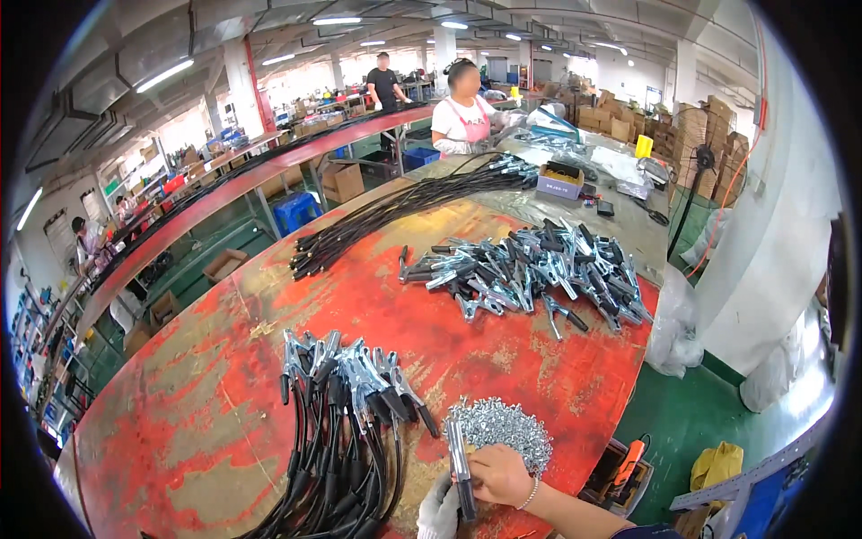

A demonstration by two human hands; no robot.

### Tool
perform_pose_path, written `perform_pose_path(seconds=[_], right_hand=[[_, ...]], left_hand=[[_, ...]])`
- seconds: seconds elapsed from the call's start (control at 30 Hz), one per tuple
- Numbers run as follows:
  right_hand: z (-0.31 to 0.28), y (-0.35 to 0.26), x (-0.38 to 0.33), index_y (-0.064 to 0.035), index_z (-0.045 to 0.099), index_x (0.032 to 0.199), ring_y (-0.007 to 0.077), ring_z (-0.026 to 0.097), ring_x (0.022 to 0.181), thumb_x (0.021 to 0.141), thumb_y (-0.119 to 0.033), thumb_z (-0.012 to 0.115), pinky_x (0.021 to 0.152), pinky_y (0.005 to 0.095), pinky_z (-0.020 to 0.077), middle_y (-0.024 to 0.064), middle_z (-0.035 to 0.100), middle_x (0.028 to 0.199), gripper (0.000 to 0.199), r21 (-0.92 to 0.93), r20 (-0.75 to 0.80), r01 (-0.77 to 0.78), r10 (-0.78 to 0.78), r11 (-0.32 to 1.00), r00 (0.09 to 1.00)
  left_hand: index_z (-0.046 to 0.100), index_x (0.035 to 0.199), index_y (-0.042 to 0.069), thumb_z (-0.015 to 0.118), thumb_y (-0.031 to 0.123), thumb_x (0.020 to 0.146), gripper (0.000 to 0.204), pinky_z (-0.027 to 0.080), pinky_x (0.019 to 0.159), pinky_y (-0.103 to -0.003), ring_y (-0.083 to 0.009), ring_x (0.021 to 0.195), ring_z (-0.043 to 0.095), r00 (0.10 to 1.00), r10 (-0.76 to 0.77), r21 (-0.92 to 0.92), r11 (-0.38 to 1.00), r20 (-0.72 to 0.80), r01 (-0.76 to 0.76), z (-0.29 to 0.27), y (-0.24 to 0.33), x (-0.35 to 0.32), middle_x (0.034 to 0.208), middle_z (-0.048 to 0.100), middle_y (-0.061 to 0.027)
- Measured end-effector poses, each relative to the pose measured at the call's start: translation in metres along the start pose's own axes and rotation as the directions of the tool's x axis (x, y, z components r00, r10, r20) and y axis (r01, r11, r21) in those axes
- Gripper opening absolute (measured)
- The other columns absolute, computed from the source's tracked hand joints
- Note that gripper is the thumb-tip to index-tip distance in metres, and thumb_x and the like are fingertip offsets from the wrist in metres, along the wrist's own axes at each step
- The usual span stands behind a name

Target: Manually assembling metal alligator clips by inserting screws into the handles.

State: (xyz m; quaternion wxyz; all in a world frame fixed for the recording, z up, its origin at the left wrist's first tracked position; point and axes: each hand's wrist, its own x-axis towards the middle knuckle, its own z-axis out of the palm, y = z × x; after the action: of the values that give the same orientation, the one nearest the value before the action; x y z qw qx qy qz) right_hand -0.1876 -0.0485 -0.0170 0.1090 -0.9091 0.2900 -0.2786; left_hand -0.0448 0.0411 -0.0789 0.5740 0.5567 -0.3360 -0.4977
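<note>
A metal spring clamp (458, 451) with black handle grips stands upright near the table's front edge. My left hand (438, 512), in a white glove, is closed around its lower part. Bare, my right hand (501, 476) is pinched against the clamp's right side; whatever its fingertips hold is hidden. Just beyond that hand lies a pile of small silver screws (505, 424). To the left is a bundle of black cables (332, 476) with clamps (359, 373) on their far ends.
A large heap of loose clamps (539, 269) covers the table's right middle. Behind it lie more black cables (404, 211) and a small purple box (560, 182). A person (464, 112) in a pink apron stands at the far side. A white pillar (763, 216) rises at right.
</note>
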Motion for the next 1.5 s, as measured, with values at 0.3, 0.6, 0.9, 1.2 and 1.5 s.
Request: perform_pose_path(seconds=[0.3,0.6,0.9,1.2,1.5], right_hand=[[0.002,0.0,-0.001,-0.0127,0.062,0.095,0.0207,0.061,0.093,0.067,-0.027,0.079,0.077,0.0347,0.0457,0.001,0.061,0.098,0.036,-0.008,-0.017,-0.021,0.021,1.0,1.0],[0.003,0.003,0.0,-0.0147,0.068,0.097,0.0227,0.062,0.085,0.069,-0.024,0.078,0.073,0.0363,0.0481,0.0007,0.063,0.094,0.031,0.052,-0.062,0.032,-0.029,0.998,0.998],[-0.005,-0.006,0.001,-0.0127,0.065,0.096,0.0216,0.062,0.096,0.067,-0.023,0.078,0.079,0.0347,0.047,0.0016,0.063,0.103,0.034,0.015,0.001,-0.04,0.04,0.999,0.999],[-0.001,-0.006,0.001,-0.0123,0.064,0.094,0.0218,0.062,0.094,0.065,-0.023,0.078,0.078,0.0348,0.0466,0.0016,0.062,0.097,0.034,0.037,-0.026,-0.028,0.029,0.999,0.999],[0.003,-0.005,-0.002,-0.0121,0.063,0.098,0.0222,0.062,0.094,0.062,-0.023,0.081,0.079,0.035,0.0463,0.0024,0.062,0.099,0.042,0.007,-0.006,-0.042,0.042,0.999,0.999]], left_hand=[[0.058,0.13,0.005,0.052,0.014,0.1,0.032,0.046,0.065,-0.022,-0.0065,0.076,0.055,0.999,-0.037,-0.056,0.998,0.017,0.038,0.003,0.012,-0.003,0.099,0.064,-0.0011],[0.059,0.126,0.002,0.052,0.015,0.101,0.029,0.046,0.068,-0.022,-0.0075,0.078,0.055,1.0,0.002,-0.075,0.997,0.005,-0.002,-0.001,-0.006,0.001,0.099,0.064,-0.0011],[0.06,0.124,0.004,0.052,0.014,0.1,0.026,0.045,0.064,-0.021,-0.0061,0.074,0.054,0.997,-0.061,-0.111,0.992,0.043,0.065,0.006,0.026,-0.005,0.095,0.064,-0.0009],[0.06,0.124,0.005,0.052,0.016,0.1,0.027,0.045,0.062,-0.022,-0.0062,0.072,0.054,0.999,0.039,0.043,0.998,-0.002,-0.038,-0.003,-0.001,0.0,0.093,0.065,-0.0005],[0.051,0.13,0.0,0.049,0.013,0.1,0.032,0.051,0.056,-0.027,-0.0134,0.062,0.061,0.956,-0.278,-0.184,0.939,0.088,0.29,-0.005,0.017,-0.001,0.083,0.062,-0.0056]])
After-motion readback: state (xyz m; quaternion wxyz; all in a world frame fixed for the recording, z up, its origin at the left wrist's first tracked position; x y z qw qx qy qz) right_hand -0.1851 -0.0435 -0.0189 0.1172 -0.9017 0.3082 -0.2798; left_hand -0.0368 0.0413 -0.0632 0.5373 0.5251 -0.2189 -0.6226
